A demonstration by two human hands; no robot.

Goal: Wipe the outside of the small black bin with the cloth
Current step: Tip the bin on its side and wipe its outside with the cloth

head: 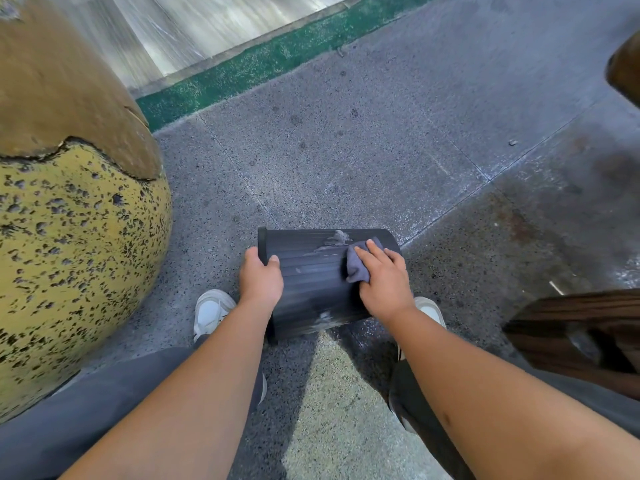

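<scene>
The small black bin [311,282] lies on its side on the grey floor between my feet, its ribbed wall facing up and its rim to the left. Pale dirt streaks mark its upper right part and its lower edge. My left hand [260,278] grips the bin's rim at the left end. My right hand [384,282] presses a grey-purple cloth [358,263] flat against the bin's right part, with the fingers spread over the cloth.
A large round yellow and brown speckled pot [69,202] stands close on the left. A dark wooden piece [581,334] sits at the right. My white shoes [211,311] flank the bin. A green strip [263,60] borders the speckled floor at the back.
</scene>
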